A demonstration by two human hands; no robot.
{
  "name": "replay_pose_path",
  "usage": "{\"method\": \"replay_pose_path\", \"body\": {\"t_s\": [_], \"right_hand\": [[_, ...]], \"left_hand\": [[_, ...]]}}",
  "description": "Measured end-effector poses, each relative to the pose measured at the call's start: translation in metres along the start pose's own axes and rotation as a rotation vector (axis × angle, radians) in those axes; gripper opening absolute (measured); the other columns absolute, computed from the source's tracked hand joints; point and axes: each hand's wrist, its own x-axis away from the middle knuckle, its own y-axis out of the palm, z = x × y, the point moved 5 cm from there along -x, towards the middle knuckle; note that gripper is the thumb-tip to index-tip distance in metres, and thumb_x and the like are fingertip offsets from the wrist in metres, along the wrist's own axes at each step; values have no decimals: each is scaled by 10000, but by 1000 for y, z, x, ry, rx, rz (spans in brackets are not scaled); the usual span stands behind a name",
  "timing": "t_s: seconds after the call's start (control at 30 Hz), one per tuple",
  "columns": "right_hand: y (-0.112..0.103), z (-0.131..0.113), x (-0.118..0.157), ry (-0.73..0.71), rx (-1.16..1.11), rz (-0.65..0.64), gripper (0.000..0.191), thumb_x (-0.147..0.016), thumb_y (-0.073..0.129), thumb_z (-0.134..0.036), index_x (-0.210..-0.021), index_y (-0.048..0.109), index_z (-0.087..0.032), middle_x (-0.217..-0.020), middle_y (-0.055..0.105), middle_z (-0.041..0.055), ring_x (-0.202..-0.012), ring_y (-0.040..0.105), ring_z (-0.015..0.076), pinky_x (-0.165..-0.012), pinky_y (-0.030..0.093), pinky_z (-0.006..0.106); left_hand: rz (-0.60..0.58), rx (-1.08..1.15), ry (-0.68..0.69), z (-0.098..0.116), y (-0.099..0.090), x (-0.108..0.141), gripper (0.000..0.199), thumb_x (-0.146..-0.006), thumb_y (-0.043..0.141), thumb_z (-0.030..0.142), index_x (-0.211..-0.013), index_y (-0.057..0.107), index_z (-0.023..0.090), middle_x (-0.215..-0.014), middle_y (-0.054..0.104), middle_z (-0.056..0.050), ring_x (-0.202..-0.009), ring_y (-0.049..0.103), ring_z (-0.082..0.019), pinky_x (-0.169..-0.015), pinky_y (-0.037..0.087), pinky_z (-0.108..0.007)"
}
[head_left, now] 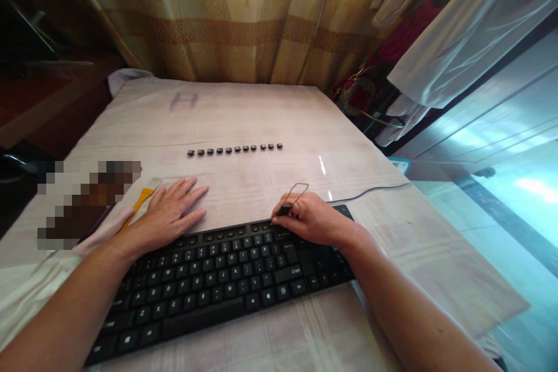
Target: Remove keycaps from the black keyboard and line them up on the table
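A black keyboard [204,315] lies before me, tilted slightly, with its row of function keys bare where several caps are off. At its upper right my right hand [311,218] is closed round a wire keycap puller [285,209]; the bent wire loop sticks up above the fingers. The fingertips are close to the top row, and whether a cap is in the puller is hidden. My left hand [172,209] lies flat with fingers spread on the cloth, just past the keyboard's upper left. Beyond it, several small black keycaps [238,149] stand in a line.
A yellow-handled brush [142,200] lies left of my left hand, beside a blurred-out object [96,200]. The keyboard cable [370,190] runs right across the cloth-covered table [244,110]. Curtains [244,17] hang behind the far edge.
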Motion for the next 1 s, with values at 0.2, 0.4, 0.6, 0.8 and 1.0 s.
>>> {"method": "replay_pose_path", "body": {"t_s": [0.2, 0.4, 0.6, 0.8, 1.0], "right_hand": [[5, -1, 15, -5, -48, 201, 111, -887, 591, -195, -856, 696, -180, -835, 714, 47, -789, 668, 167, -765, 511, 286], [8, -2, 19, -5, -114, 267, 110, -887, 590, -206, -840, 688, -188, -831, 701, 42, -811, 662, 166, -770, 517, 289], [9, -11, 12, 13, 94, 185, 116, -882, 595, -197, -820, 692, -187, -832, 707, 52, -789, 655, 176, -764, 502, 296], [6, 0, 16, 68, -63, 208, 118, -886, 583, -204, -839, 691, -192, -833, 717, 31, -799, 669, 171, -750, 493, 276], [6, 8, 20, 114, -203, 255, 160, -898, 554, -245, -812, 676, -188, -785, 695, 20, -747, 659, 158, -706, 497, 261]], "left_hand": [[-10, 13, -11, 6, -6, 1, 632, -910, 293, 534, -1470, 357, 247, -1596, 206, -58, -1458, 163, -321, -1154, 146, -511], [-26, 16, -21, 8, -8, 1, 638, -910, 296, 527, -1470, 357, 228, -1595, 205, -83, -1457, 167, -322, -1151, 141, -519], [-5, 16, -10, 5, -5, 1, 639, -909, 291, 539, -1470, 354, 239, -1593, 214, -81, -1457, 172, -314, -1147, 149, -523], [-23, 19, -13, 6, -5, 0, 644, -909, 289, 535, -1472, 351, 229, -1598, 195, -86, -1458, 163, -318, -1152, 128, -519], [-8, 8, -8, 5, -5, 0, 640, -907, 298, 541, -1468, 360, 238, -1595, 208, -83, -1451, 189, -325, -1148, 134, -522]]}}
